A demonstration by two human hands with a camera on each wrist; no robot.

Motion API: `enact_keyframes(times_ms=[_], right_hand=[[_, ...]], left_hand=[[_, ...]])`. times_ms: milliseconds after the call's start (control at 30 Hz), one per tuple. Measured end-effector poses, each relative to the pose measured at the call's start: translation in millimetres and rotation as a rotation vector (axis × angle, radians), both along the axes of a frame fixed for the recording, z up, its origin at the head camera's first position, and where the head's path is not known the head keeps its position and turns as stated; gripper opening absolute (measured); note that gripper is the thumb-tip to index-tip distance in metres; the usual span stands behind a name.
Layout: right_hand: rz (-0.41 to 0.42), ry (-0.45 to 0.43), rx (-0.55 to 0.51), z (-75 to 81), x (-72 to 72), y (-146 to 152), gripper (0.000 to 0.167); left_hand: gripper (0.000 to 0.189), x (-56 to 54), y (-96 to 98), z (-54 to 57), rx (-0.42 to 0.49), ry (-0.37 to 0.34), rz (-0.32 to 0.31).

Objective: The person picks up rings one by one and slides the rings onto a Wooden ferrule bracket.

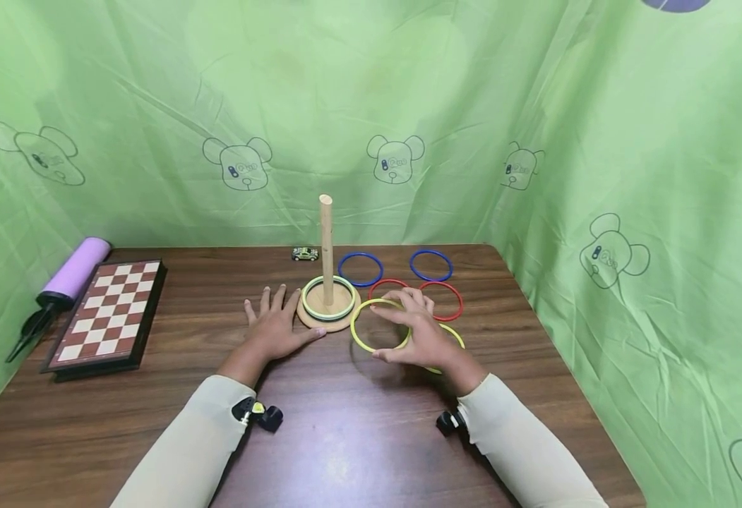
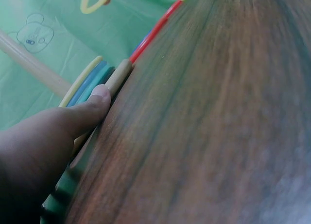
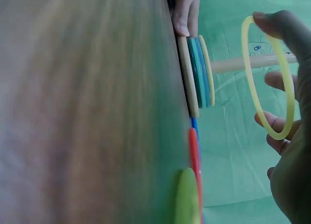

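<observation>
In the head view my left hand (image 1: 274, 331) lies on the table with fingers spread, left of a round wooden base (image 1: 334, 327). Its thumb (image 2: 100, 94) presses on the base's edge. A wooden peg (image 1: 327, 247) rises upright from the base, with a pale yellow ring (image 3: 206, 63) on top of blue and teal rings around its foot. My right hand (image 1: 426, 337) pinches another yellow ring (image 3: 290, 102) between thumb and fingers. That ring is held above the table, just right of the base, lower than the peg's top.
Two blue rings (image 1: 431, 251), two red rings (image 1: 461, 305) and a yellow ring (image 1: 459, 336) lie right of the base. A toy car (image 1: 305, 254) stands at the back edge. On the left are a chessboard (image 1: 107, 310) and a purple pump (image 1: 78, 266). Green curtain (image 1: 320, 92) surrounds the table.
</observation>
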State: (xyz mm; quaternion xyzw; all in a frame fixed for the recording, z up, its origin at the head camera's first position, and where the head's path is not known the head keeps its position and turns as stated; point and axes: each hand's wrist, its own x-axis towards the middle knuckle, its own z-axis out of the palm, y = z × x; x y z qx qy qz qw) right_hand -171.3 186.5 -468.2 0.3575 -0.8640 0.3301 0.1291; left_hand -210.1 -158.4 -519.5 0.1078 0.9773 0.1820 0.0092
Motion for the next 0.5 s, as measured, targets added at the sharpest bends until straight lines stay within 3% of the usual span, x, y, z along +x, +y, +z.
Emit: enact_keyframes(times_ms=[500], right_hand=[[-0.087,0.068,-0.074,41.4,-4.9,-19.3,0.077]], left_hand=[[0.121,0.8,-0.4,1.6,0.0,-0.005,-0.002]])
